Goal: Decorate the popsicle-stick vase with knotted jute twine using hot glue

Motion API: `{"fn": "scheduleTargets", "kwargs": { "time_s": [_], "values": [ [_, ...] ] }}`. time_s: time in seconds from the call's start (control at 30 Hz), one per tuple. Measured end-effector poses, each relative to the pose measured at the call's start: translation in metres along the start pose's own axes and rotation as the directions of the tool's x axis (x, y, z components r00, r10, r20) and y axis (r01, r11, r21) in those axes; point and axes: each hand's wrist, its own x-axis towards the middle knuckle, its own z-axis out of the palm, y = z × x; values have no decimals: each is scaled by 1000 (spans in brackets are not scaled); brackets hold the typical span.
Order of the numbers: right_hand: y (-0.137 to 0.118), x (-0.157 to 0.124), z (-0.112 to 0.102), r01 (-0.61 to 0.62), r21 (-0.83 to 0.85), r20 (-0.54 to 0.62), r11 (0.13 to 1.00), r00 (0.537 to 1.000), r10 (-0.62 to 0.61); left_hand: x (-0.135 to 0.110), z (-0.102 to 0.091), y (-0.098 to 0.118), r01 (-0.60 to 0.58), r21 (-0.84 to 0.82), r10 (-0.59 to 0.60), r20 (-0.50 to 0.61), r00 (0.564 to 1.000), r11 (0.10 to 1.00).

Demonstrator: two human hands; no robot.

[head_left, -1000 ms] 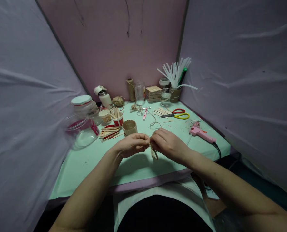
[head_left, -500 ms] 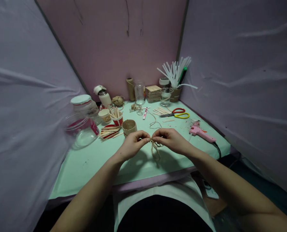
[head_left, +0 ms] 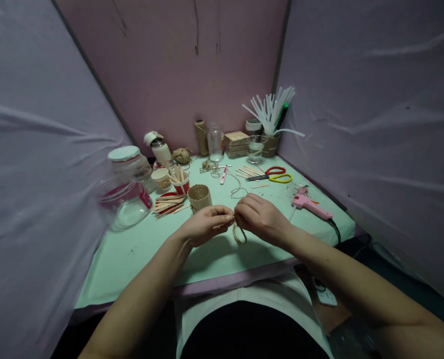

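Observation:
Above the front of the table, my left hand [head_left: 210, 223] pinches a piece of braided twine [head_left: 239, 235] between thumb and fingertips. My right hand [head_left: 261, 218] meets it from the other side, fingers curled closed on the same twine. A loop of the twine dangles below the fingertips; the part inside the grip is hidden. Just behind my left hand stands a round cup [head_left: 199, 197] with a ridged wooden outside, upright and partly covered by the hand. A thin loose string [head_left: 238, 189] lies on the table beyond my hands.
Scissors [head_left: 272, 175] with red and yellow handles lie behind my right hand. A pink glue gun [head_left: 312, 206] with a cord rests at the right. Craft sticks [head_left: 169, 203], a stick-filled cup [head_left: 180, 185] and a clear jar [head_left: 132, 212] stand left. Jars and white glue sticks [head_left: 269, 112] line the back.
My right hand has turned and its fingers have curled in more tightly over the twine. The hanging loop shows less now. My left hand has shifted only slightly.

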Motion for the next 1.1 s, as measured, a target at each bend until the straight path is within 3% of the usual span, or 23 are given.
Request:
{"fn": "scheduleTargets", "kwargs": {
  "time_s": [0.07,0.27,0.47,0.57,0.67,0.73,0.83,0.97,1.1],
  "values": [
    [1,1,1,54,-72,-4,996,999,-54,0,0,0,-12,-6,12,-17,1000,1000],
    [2,0,4,-79,-23,-52,997,996,78,0,8,1,-199,318,267,-189,945,927],
    [1,0,0,-87,-26,23,996,996,88,-2,12,6,-178,514,314,-192,930,839],
    [1,1,-4,-264,193,62,945,965,257,-3,13,5,-200,455,317,-198,927,868],
    [1,-1,-5,-473,422,213,774,881,422,-3,14,2,-247,385,352,-229,908,889],
    [0,-4,-3,-544,500,290,674,838,462,-2,15,-2,-274,354,371,-245,896,894],
    [-4,-8,2,-573,557,285,601,812,510,-1,18,-6,-256,175,298,-280,913,951],
    [-9,-8,5,-512,538,169,670,844,509,-1,22,-11,-129,-183,73,-283,956,975],
    [-10,-6,4,-436,471,120,767,893,433,-1,20,-14,-127,-181,74,-273,959,975]
  ]
}}
